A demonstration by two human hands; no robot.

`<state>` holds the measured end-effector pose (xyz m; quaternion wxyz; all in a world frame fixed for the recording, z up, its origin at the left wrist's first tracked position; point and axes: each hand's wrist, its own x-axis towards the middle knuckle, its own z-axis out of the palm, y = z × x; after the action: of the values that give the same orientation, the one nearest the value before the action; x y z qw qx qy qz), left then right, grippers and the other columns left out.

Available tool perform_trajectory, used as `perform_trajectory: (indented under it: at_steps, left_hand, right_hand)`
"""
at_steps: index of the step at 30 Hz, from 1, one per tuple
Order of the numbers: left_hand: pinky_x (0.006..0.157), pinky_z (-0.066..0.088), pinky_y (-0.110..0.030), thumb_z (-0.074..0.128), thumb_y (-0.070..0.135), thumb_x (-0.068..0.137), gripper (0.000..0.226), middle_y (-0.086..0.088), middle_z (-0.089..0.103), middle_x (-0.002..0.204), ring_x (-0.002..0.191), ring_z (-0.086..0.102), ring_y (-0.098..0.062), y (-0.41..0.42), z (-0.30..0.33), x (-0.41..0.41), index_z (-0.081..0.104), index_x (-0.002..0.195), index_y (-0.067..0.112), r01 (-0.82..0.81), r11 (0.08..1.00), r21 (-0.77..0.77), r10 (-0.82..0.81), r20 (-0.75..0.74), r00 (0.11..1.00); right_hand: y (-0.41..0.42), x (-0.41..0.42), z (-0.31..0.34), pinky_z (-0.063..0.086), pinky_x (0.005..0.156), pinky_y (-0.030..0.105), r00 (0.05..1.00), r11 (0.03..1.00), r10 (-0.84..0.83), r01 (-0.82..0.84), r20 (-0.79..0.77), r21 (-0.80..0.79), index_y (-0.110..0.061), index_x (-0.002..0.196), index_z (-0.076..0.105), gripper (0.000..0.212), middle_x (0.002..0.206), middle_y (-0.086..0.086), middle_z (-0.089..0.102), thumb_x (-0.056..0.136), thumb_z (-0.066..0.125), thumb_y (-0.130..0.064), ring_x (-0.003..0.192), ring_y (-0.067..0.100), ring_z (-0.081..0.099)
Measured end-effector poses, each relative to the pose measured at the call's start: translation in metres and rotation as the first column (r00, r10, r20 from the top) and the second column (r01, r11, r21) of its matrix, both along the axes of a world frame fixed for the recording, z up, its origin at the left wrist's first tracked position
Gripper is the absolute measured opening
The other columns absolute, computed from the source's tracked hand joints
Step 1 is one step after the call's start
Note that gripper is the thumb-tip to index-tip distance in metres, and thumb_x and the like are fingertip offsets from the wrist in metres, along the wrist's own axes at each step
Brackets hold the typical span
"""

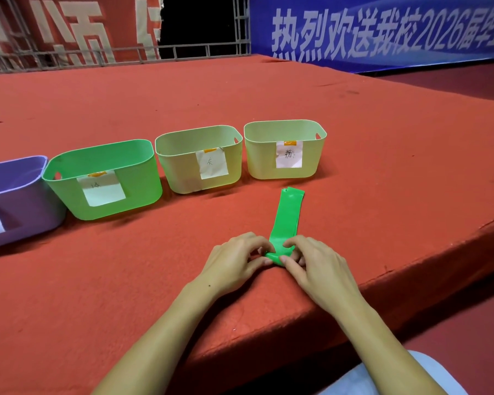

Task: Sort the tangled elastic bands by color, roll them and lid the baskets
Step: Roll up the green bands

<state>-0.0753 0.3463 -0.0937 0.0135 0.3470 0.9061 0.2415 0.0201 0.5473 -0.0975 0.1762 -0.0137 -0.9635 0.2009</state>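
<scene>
While our two hands meet near the right edge of the red felt platform (268, 89), we hold the near end of a green elastic band (286, 216) between them. Our left hand (234, 262) comes in from the left with its fingers curled over the top of the band's near end and its thumb tucked against the small rolled lump from the near side, so it pinches that roll. Our right hand (315, 265) mirrors it from the right, its fingers bent down onto the band just beyond the roll and its thumb pressing the roll's near face. The rolled part sits between the two thumbs and under the fingertips of both hands, touching the felt. From there the rest of the band lies flat on the felt and runs away from us, and its far end stops just short of the right yellow basket (285, 151). That basket stands at the right end of a row of four open baskets, each with a paper label on its near wall. Left of it is another yellow basket (199, 159), then a green basket (103, 179), then a purple basket (15, 201) cut off by the left border. A blue banner (382, 29) and a red banner (69, 27) hang at the far side.
</scene>
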Motion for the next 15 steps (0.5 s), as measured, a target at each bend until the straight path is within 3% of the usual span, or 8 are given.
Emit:
perform_trajectory:
  at_steps: [3,6,8,10,15]
  left_hand:
    - [0.079,0.053,-0.037,0.064,0.052,0.102,0.024,0.022,0.054,0.124,0.102,0.064,-0.008,0.0003,0.0017,0.0007,0.062,0.124,0.043,0.018,1.000,-0.022,-0.019,-0.038,0.999]
    - [0.078,0.056,-0.039,0.065,0.049,0.102,0.025,0.026,0.049,0.139,0.104,0.065,-0.008,-0.0003,0.0035,0.0001,0.061,0.125,0.041,0.060,0.997,-0.045,-0.063,-0.083,0.995]
    - [0.081,0.057,-0.039,0.064,0.046,0.103,0.022,0.029,0.048,0.149,0.116,0.064,-0.005,-0.0012,0.0045,-0.0004,0.059,0.124,0.039,0.096,0.994,-0.048,-0.099,-0.080,0.992]
    - [0.085,0.056,-0.039,0.061,0.044,0.105,0.022,0.028,0.052,0.152,0.125,0.062,-0.007,-0.0023,0.0046,-0.0005,0.054,0.125,0.039,0.111,0.992,-0.061,-0.115,-0.061,0.991]
    - [0.083,0.055,-0.045,0.051,0.050,0.108,0.024,0.015,0.069,0.133,0.114,0.068,-0.023,0.0001,0.0070,-0.0023,0.047,0.131,0.041,0.100,0.986,-0.137,-0.109,-0.055,0.993]
  right_hand:
    - [0.0004,-0.0001,0.0015,0.054,0.078,0.036,1.000,0.999,0.006,-0.005,-0.018,0.052,-0.037,0.110,0.062,0.031,0.114,-0.014,0.056,0.089,0.069,-0.060,0.101,0.014,0.057]
    - [0.0012,-0.0034,0.0030,0.053,0.092,0.038,0.998,0.993,0.062,-0.060,-0.019,0.104,-0.034,0.102,0.061,0.030,0.144,-0.014,0.053,0.087,0.071,-0.057,0.124,0.015,0.051]
    - [0.0008,-0.0045,0.0062,0.049,0.101,0.039,0.995,0.992,0.098,-0.100,0.026,0.077,-0.034,0.104,0.057,0.029,0.140,-0.017,0.059,0.089,0.070,-0.054,0.132,0.011,0.049]
    - [-0.0003,-0.0038,0.0092,0.046,0.101,0.034,0.993,0.995,0.095,-0.098,0.072,0.036,-0.034,0.108,0.055,0.031,0.128,-0.016,0.061,0.090,0.071,-0.054,0.127,0.009,0.051]
    - [0.0007,-0.0034,0.0098,0.047,0.097,0.036,0.995,0.998,0.064,-0.065,0.080,0.004,-0.031,0.113,0.057,0.030,0.117,-0.010,0.063,0.095,0.069,-0.052,0.120,0.013,0.055]
